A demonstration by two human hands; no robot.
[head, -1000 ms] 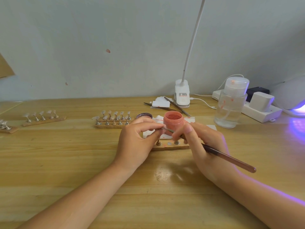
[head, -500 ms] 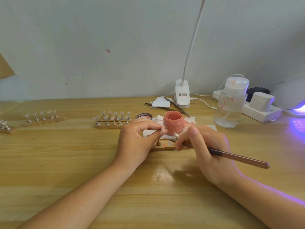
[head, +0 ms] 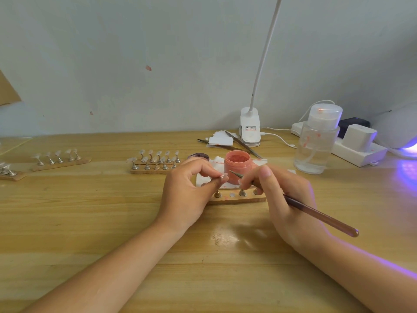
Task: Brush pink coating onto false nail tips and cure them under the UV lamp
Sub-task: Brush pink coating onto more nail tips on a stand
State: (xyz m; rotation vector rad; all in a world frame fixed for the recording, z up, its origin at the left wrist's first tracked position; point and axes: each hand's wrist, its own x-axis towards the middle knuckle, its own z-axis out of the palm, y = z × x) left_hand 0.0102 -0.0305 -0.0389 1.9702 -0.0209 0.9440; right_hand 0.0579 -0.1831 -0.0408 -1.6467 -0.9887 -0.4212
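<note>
One nail tip [head: 223,177] is pinched between left hand [head: 188,195] fingertips for steadiness; the brush [head: 316,214], gripped pen-style by the right hand [head: 286,199], is poised just beside it, before the jar [head: 237,166].

Tabletop [head: 90,222]: yellow-tan wood, streaked grain. Jar [head: 237,166]: salmon pink. Brush [head: 316,214]: glossy brown handle, metal-grey tip. Holder strip [head: 234,198]: tan, pink-smudged, brass and silver pegs. Bottle [head: 316,145]: clear, white cap, pink spots. Lamp [head: 250,126]: white. Wall [head: 158,53]: pale grey-blue, pink dabs. Violet glow at far right [head: 406,168].
</note>
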